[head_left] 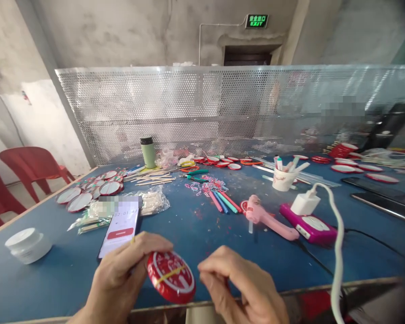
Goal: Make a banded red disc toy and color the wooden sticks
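- Exit sign: lit green; upper line reads "安全出口", lower line reads "EXIT" in capitals.
- Phone: upper part of the screen displays the digits "02:01"; the digits that follow are unclear.
- Red button on the phone screen: pale lettering, too small to read.

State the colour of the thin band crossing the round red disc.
The band is yellow, seen in the head view.

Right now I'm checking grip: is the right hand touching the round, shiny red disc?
Apart: the head view shows blue tabletop between the red disc and the right hand.
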`<action>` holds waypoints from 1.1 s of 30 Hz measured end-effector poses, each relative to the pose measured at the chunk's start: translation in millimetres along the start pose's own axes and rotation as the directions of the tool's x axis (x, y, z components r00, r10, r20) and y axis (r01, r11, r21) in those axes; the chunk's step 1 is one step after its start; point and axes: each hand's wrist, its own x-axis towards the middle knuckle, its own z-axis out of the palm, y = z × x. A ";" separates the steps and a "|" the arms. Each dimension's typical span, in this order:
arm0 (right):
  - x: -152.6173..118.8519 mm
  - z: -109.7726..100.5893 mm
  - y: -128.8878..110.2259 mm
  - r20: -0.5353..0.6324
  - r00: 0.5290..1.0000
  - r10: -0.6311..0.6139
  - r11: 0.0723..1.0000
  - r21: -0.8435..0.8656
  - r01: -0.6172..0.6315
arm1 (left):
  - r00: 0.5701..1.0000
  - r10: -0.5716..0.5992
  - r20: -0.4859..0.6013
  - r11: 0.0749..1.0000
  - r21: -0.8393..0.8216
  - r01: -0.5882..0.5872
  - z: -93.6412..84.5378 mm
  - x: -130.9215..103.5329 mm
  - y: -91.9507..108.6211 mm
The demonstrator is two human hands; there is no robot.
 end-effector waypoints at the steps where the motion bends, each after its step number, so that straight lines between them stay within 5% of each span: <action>1: 5.8 -0.5 4.0 -0.022 1.000 0.002 1.000 0.002 -0.002 | 0.998 0.001 -0.062 0.999 0.047 0.002 -1.8 3.7 -1.3; 5: 24.1 4.4 22.0 -0.004 1.000 -0.028 1.000 0.003 0.028 | 0.984 0.084 -0.155 0.985 0.164 -0.058 -3.9 12.6 -5.6; 15: 14.5 12.1 35.7 0.000 0.998 -0.057 0.995 -0.082 0.057 | 0.980 0.182 -0.079 0.940 0.307 -0.150 5.5 14.8 -9.2; 17: 13.4 12.2 37.5 -0.007 1.000 -0.016 0.995 -0.096 0.016 | 0.993 0.103 -0.060 0.958 0.274 -0.082 4.9 24.2 -12.1; 19: 12.9 13.1 39.8 0.002 0.999 0.037 0.994 -0.101 -0.037 | 0.994 -0.102 -0.025 0.970 0.221 0.105 2.2 41.4 -17.8; 22: 12.9 15.9 42.9 0.058 0.990 0.131 0.986 -0.109 -0.125 | 0.862 -0.495 0.107 0.868 0.017 0.497 -2.6 77.0 -34.0; 26: 21.9 16.0 42.8 0.136 0.970 0.203 0.971 -0.152 -0.182 | 0.674 -0.707 0.215 0.562 -0.407 0.720 -2.6 110.9 -63.1; 30: 62.1 2.5 39.8 0.194 0.932 0.306 0.905 -0.364 -0.221 | 0.648 -0.724 0.235 0.498 -0.472 0.728 2.2 106.0 -79.3; 33: 113.6 -10.8 46.8 0.090 0.873 0.479 0.687 -0.658 -0.308 | 0.631 -0.728 0.267 0.469 -0.477 0.743 5.1 92.9 -79.1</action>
